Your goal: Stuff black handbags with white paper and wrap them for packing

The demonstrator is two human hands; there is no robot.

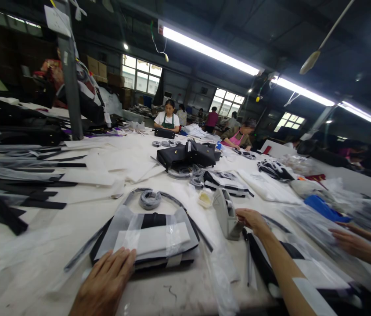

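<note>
Black strips (47, 205) spread at 9 o'clock of the wrapped black handbag (154, 240). Left hand (108, 281) at 7–8 o'clock, lying flat, fingers on the bag's near-left edge, not clamped. Handbag lies near front of white table (157, 293), paper and clear tape across it. Grey coil (145, 202) at 12 o'clock, inside handle loop. Small dish (205, 199), yellowish contents, 2 o'clock. Grey tape dispenser (222, 214) between 2 and 3. Right hand (253, 222), 3 o'clock, well apart from left, fingertips at dispenser; cannot tell if gripping. Co-worker's hands (358, 246) farther out, 3 o'clock.
</note>
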